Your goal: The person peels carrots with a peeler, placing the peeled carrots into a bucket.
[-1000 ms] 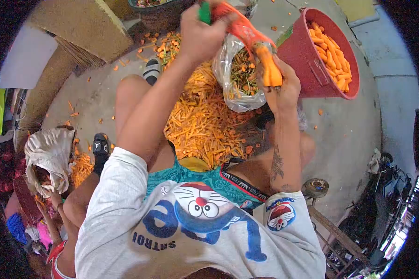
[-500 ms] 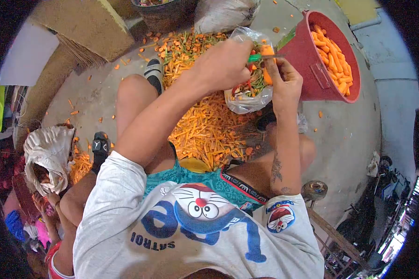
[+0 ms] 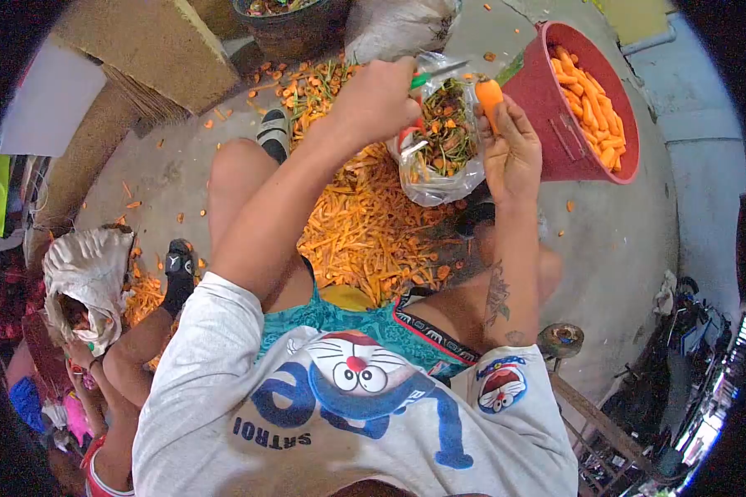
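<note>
My left hand is closed around the green handle of a knife. Its blade points right, apart from the carrot. In my right hand is an orange carrot, held upright between the fingers with its top end up. Between my hands and slightly below them is a clear plastic bag holding carrot tops and green scraps. Under my forearms and between my legs spreads a heap of orange carrot peelings, with green stems and cut ends toward its far side.
A red bucket of peeled carrots leans at the right. A dark tub and a white sack stand beyond the heap. At the lower left, another person's hand is by an open whitish sack.
The knife has moved left and up, off the carrot it was crossing. The carrot has shifted slightly right with my right hand, uncovering more of the bag.
</note>
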Motion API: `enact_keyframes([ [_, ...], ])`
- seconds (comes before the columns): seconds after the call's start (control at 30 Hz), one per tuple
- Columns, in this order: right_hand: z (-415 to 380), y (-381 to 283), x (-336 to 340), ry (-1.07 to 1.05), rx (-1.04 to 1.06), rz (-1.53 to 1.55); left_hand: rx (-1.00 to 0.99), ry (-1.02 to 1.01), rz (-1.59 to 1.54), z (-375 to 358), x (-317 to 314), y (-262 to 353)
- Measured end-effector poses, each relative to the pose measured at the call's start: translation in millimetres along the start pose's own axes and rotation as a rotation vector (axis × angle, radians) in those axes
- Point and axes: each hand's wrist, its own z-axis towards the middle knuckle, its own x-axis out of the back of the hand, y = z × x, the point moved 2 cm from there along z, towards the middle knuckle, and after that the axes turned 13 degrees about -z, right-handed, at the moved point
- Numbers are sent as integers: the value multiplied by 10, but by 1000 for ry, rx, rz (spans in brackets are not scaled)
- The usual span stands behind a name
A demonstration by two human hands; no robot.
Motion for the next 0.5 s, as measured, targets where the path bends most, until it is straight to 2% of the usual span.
enact_keyframes([
  [0.1, -18, 97, -8, 46, -9, -25, -54, 4, -77, -17, -82, 96],
  [0.13, -34, 131, -1, 49, -9, -24, -1, -9, -70, 0, -128, 106],
  [0.2, -15, 160, -3, 70, -16, -27, -26, -37, -69, -56, -172, 202],
  [0.27, -43, 144, -25, -9, 23, 3, -50, -66, -64, -8, -200, 127],
  [0.33, -121, 133, -67, -92, 60, 36, 167, -332, 67, 135, -262, -211],
  [0.43, -55, 22, -7, -106, 118, 78, 203, -230, 66, 130, -199, -325],
  [0.5, 124, -137, 214, 141, 146, 133, 154, -223, 65, 193, -134, -280],
])
